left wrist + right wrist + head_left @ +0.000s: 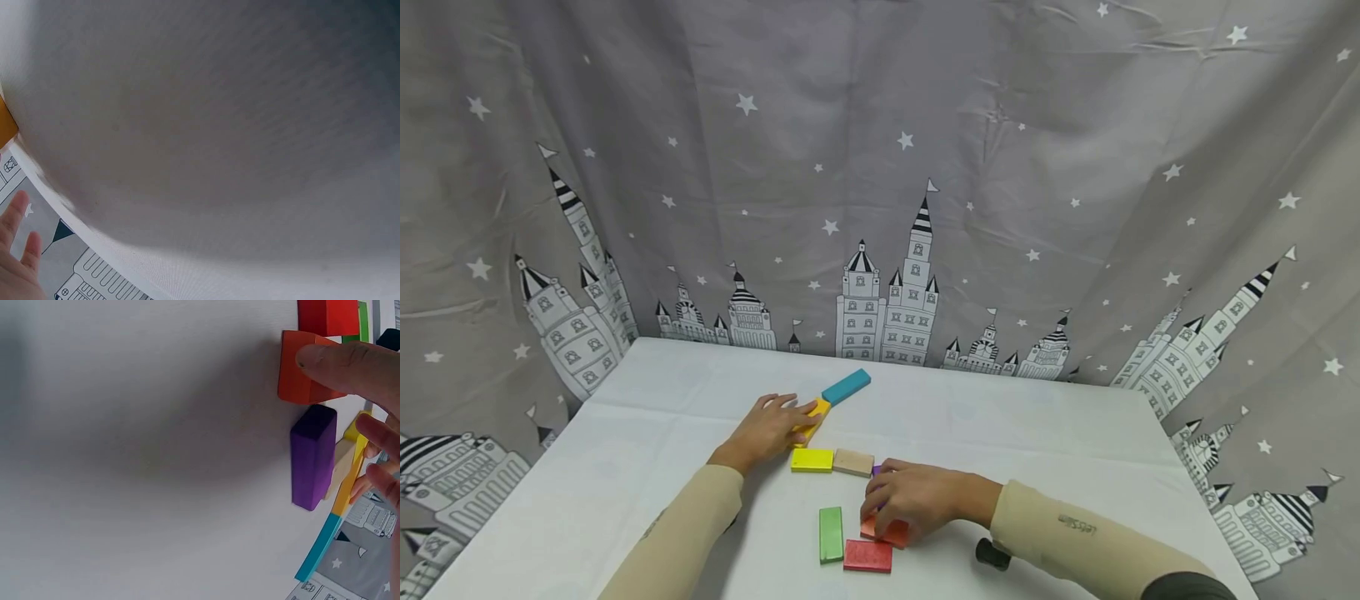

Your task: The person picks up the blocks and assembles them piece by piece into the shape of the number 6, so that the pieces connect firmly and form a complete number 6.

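Observation:
My left hand [769,431] pinches an amber-yellow block [812,419] between thumb and index finger; the block touches the near end of a blue block [846,387]. Two of this hand's fingers [14,219] stand straight in the left wrist view. My right hand [921,497] grips an orange block [300,369], its thumb on one face; the fingertips' contact behind is hidden. A purple block [312,456] stands beside the orange one, mostly covered by the hand in the head view. A red block [868,556] lies against the orange block's near side.
A bright yellow block [812,461] and a plain wood block [853,462] lie end to end between the hands. A green block [831,535] lies left of the red one. A grey curtain [1000,108] with castles hangs behind the white table [1060,433].

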Motion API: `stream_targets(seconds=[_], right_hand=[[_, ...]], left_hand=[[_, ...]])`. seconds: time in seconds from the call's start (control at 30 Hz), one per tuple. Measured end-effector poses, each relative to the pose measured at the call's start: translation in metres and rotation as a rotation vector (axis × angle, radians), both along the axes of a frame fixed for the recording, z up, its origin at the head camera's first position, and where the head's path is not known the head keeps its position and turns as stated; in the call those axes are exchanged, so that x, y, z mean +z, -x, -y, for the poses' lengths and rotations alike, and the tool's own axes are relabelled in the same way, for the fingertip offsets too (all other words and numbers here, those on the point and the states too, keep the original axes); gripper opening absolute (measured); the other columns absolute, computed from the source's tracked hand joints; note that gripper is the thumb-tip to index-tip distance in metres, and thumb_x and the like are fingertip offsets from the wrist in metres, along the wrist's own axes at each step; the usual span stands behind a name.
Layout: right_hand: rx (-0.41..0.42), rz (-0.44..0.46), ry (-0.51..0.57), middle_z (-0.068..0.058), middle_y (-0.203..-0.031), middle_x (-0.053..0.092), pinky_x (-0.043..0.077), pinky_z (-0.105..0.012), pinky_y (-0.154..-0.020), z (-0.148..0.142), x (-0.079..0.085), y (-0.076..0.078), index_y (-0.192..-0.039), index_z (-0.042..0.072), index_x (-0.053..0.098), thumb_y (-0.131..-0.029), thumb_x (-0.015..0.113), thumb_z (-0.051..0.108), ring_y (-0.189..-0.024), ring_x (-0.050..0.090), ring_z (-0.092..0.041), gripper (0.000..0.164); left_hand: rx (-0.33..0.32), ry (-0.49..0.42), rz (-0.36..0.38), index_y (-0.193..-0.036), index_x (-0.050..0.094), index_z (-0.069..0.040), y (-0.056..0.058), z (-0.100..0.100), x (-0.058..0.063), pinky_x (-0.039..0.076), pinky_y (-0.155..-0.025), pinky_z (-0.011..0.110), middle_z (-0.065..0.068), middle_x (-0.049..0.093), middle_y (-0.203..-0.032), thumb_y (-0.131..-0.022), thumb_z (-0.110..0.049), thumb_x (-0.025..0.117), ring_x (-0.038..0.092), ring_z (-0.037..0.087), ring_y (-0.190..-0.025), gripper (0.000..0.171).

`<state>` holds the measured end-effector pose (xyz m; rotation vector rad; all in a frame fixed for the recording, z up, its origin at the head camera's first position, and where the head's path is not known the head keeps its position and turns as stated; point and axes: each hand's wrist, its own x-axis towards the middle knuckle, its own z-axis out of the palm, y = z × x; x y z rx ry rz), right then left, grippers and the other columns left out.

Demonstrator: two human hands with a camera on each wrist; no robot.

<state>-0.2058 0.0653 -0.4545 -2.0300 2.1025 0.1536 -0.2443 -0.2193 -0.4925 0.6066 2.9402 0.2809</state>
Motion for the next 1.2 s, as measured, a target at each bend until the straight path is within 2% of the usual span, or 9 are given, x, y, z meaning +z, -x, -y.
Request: stream_targets(seconds=[0.13, 0.47, 0.77, 1.2], right_hand=[[0.010, -0.002, -0.007, 0.013, -0.131, 0.058, 0.031, -0.032, -0.110, 0.008, 0.000, 0.000, -0.113, 0.034, 0.071, -0.084, 0.075, 0.027, -0.123, 0.046, -0.007, 0.030], [0.065, -0.047, -0.037, 0.016, -0.131, 0.058, 0.031, -0.027, -0.108, 0.023, 0.006, 0.001, -0.113, 0.033, 0.071, -0.086, 0.073, 0.016, -0.124, 0.046, -0.007, 0.032], [0.095, -0.061, -0.036, 0.015, -0.130, 0.059, 0.030, -0.025, -0.107, 0.028, 0.005, 0.004, -0.111, 0.033, 0.072, -0.088, 0.071, 0.019, -0.123, 0.045, -0.007, 0.026], [0.097, -0.040, -0.037, 0.014, -0.131, 0.059, 0.028, -0.022, -0.107, 0.032, 0.007, 0.006, -0.110, 0.033, 0.073, -0.088, 0.072, 0.023, -0.121, 0.045, -0.006, 0.024]], left_hand=[[0.005, 0.006, 0.001, -0.135, 0.057, -0.022, 0.000, 0.001, 0.000, 0.021, -0.113, 0.055, -0.001, 0.047, -0.146, -0.093, -0.027, 0.059, 0.035, 0.035, -0.137, 0.043], [-0.029, 0.008, -0.020, -0.135, 0.058, -0.020, 0.000, 0.002, -0.001, 0.023, -0.112, 0.056, 0.002, 0.048, -0.145, -0.092, -0.027, 0.059, 0.037, 0.037, -0.136, 0.043], [-0.021, 0.017, -0.011, -0.135, 0.058, -0.020, 0.000, 0.002, 0.000, 0.023, -0.112, 0.056, 0.002, 0.048, -0.146, -0.092, -0.027, 0.059, 0.037, 0.036, -0.136, 0.043], [-0.010, 0.010, -0.009, -0.134, 0.058, -0.020, 0.000, 0.001, 0.001, 0.023, -0.112, 0.056, 0.001, 0.048, -0.146, -0.091, -0.028, 0.061, 0.037, 0.036, -0.136, 0.044]])
